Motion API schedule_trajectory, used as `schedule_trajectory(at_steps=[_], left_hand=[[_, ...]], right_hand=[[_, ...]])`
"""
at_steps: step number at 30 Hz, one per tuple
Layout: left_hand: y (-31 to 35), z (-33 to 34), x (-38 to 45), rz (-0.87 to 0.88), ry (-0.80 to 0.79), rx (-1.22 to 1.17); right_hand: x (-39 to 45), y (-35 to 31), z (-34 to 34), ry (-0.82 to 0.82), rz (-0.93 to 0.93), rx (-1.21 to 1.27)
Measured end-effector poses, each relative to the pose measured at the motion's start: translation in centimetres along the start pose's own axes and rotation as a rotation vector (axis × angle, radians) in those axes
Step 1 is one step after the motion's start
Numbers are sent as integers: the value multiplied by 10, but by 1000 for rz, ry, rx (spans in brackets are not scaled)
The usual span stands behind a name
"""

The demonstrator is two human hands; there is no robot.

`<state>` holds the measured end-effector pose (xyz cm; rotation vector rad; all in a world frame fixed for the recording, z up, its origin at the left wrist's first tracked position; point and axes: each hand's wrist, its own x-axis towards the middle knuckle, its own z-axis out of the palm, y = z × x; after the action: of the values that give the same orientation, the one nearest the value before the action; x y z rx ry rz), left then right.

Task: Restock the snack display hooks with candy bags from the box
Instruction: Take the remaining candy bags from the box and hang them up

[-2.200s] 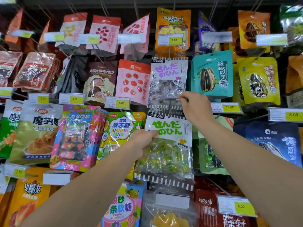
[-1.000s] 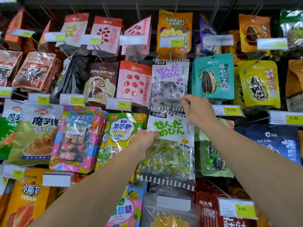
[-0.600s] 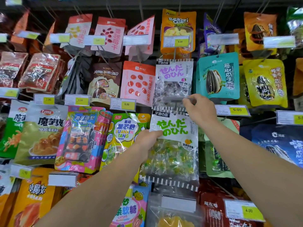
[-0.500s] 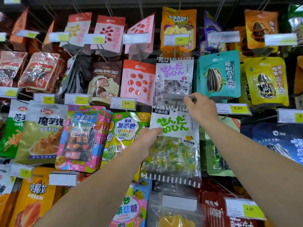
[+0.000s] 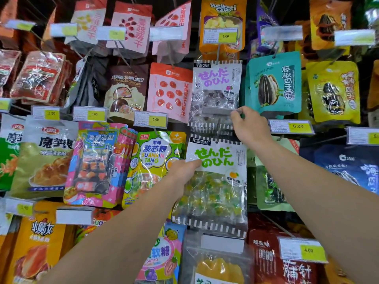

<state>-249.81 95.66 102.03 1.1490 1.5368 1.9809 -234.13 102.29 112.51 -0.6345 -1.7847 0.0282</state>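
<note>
Our left hand (image 5: 182, 171) pinches the green-lettered candy bag (image 5: 213, 181) by its left edge in front of the display, while our right hand (image 5: 249, 125) grips the flipped-up price-tag holder (image 5: 219, 111) above it. If the bag's hole misses the hidden hook tip, it could slip and fall.

"Beibei" printed across the orange pouch (image 5: 222, 21) at top, with a yellow tag (image 5: 222, 36) reading "5.00" in front. "SUANXIN TANG" on the green-and-yellow bag (image 5: 155, 160). More tags — "5.00" (image 5: 151, 119) under the pink pouch, "5.00" (image 5: 90, 114) further left, "6.00" (image 5: 291, 126) below the teal seed bag, "4.00" (image 5: 302, 250) at lower right.
</note>
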Motion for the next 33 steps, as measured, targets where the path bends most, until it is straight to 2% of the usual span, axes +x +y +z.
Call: schedule_trajectory(at_steps=[4,10,20,33], left_hand=[[-6,-5,-1,38,-28,54],[-1,-10,1,101,2,-43],[14,9,17,-23,28,-46],[14,9,29,0,63,24]], right_hand=[[-1,0,0,3,3,5],[-1,-3,-2,6,4,0],[-2,2,0,-9,-12,25],[4,8,1,-1,-42,5]])
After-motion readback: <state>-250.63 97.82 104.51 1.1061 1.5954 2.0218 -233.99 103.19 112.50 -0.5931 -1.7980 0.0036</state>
